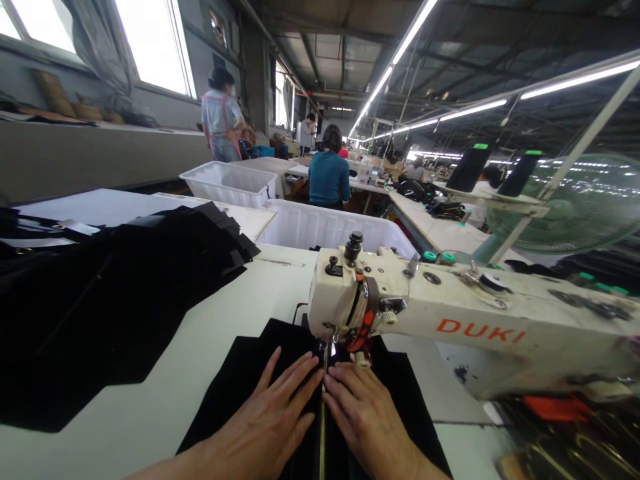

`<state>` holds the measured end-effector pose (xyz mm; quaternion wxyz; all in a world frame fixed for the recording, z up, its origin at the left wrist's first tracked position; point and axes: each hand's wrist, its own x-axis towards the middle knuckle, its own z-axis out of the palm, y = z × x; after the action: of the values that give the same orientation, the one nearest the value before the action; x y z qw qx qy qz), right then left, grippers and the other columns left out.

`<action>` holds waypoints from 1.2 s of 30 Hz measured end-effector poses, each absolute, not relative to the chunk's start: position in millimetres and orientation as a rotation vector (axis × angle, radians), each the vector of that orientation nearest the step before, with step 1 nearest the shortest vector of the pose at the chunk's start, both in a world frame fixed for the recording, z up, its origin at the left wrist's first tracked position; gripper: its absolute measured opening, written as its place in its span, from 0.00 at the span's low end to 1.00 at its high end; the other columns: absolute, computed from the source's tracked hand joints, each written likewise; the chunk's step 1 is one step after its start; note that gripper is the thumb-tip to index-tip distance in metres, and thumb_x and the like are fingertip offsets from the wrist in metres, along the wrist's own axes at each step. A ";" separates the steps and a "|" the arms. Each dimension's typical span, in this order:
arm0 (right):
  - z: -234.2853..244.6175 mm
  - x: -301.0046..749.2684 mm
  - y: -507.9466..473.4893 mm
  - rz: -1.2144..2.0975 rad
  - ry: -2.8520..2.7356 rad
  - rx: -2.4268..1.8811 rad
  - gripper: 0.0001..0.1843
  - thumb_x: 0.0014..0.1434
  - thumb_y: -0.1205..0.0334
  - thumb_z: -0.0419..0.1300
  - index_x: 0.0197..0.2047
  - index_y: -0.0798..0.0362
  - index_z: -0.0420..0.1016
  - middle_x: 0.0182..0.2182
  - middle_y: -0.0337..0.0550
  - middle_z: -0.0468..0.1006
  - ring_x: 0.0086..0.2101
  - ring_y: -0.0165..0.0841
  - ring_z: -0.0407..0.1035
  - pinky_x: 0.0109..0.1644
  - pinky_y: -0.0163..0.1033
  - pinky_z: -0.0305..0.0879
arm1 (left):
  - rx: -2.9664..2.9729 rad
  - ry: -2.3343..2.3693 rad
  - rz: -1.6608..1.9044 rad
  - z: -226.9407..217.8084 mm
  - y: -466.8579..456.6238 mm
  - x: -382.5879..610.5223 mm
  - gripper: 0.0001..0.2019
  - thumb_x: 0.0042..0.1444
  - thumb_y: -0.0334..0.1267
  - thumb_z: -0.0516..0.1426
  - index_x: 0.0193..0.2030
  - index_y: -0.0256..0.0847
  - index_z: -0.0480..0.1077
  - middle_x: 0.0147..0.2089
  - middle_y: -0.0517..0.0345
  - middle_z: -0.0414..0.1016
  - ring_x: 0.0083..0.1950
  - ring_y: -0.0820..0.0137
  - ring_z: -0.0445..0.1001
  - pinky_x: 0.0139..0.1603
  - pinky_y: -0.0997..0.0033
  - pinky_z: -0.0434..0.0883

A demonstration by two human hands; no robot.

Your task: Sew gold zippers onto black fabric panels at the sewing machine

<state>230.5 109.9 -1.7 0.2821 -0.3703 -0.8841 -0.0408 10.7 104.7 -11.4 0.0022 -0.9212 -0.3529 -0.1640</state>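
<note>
My left hand [270, 417] lies flat with fingers stretched out on a black fabric piece [240, 380] on the white table. Beside it, my right hand [363, 410] also rests flat on the same cloth, fingers extended toward the needle. Both hands' fingertips sit just in front of the presser foot [327, 350] of a cream sewing machine [450, 320] marked DUKI. A pale strip or seam line runs between the two hands.
A big heap of black fabric pieces [110, 293] covers the table's left. White plastic bins [325, 227] stand behind the machine. A green fan [575, 207] turns at right. Other people work at tables farther back; one stands by the windows.
</note>
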 end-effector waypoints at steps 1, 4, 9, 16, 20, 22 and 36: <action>-1.3 230.3 109.6 -0.117 -2.366 -0.994 0.13 0.66 0.68 0.56 0.52 0.54 0.75 0.47 0.45 0.79 0.48 0.40 0.74 0.58 0.49 0.71 | -2.887 -1.101 -0.504 -10.8 104.7 10.6 0.29 0.66 0.33 0.51 0.73 0.43 0.47 0.71 0.53 0.55 0.71 0.58 0.55 0.66 0.39 0.53; 0.0 229.4 108.7 -0.133 -2.376 -1.001 0.13 0.67 0.67 0.55 0.52 0.54 0.76 0.47 0.45 0.79 0.48 0.40 0.74 0.58 0.47 0.70 | -2.894 -1.090 -0.476 -7.6 103.6 10.2 0.29 0.66 0.36 0.52 0.72 0.43 0.50 0.71 0.53 0.57 0.70 0.57 0.57 0.66 0.38 0.55; 2.6 230.0 107.8 -0.237 -2.376 -0.944 0.15 0.69 0.65 0.52 0.53 0.57 0.76 0.48 0.47 0.79 0.48 0.38 0.74 0.58 0.43 0.71 | -2.869 -1.132 -0.475 0.0 99.2 10.6 0.32 0.65 0.41 0.54 0.73 0.46 0.48 0.70 0.53 0.56 0.70 0.57 0.58 0.67 0.40 0.55; -7.4 225.7 108.6 -0.257 -2.245 -0.932 0.14 0.70 0.64 0.51 0.49 0.55 0.78 0.45 0.44 0.81 0.46 0.35 0.75 0.60 0.42 0.68 | -2.790 -1.040 -0.458 -2.8 100.5 11.6 0.33 0.63 0.40 0.56 0.72 0.40 0.51 0.70 0.50 0.56 0.70 0.57 0.58 0.67 0.44 0.56; -17.8 220.7 109.6 -0.265 -2.122 -0.927 0.15 0.71 0.63 0.50 0.48 0.54 0.78 0.43 0.43 0.82 0.46 0.34 0.75 0.61 0.41 0.66 | -2.698 -0.975 -0.376 0.6 102.9 12.6 0.29 0.62 0.38 0.56 0.68 0.35 0.57 0.69 0.50 0.59 0.68 0.59 0.61 0.66 0.49 0.60; -19.2 219.5 110.2 -0.276 -2.118 -0.932 0.15 0.71 0.62 0.50 0.47 0.54 0.78 0.43 0.42 0.82 0.45 0.34 0.76 0.61 0.40 0.66 | -2.653 -0.950 -0.360 1.9 102.9 12.6 0.28 0.62 0.40 0.55 0.67 0.34 0.59 0.69 0.49 0.60 0.68 0.58 0.62 0.65 0.50 0.63; -17.2 218.4 113.5 -0.358 -2.083 -0.909 0.17 0.72 0.63 0.48 0.44 0.54 0.79 0.40 0.41 0.83 0.42 0.32 0.77 0.60 0.37 0.66 | -2.690 -0.914 -0.381 -8.4 107.5 11.6 0.26 0.61 0.40 0.56 0.65 0.34 0.61 0.68 0.48 0.62 0.67 0.58 0.64 0.65 0.54 0.64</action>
<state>218.4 113.5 -17.2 0.4082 -0.3605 -0.8266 -0.1419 11.6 107.5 -8.4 0.1373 -0.9296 -0.3157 -0.1316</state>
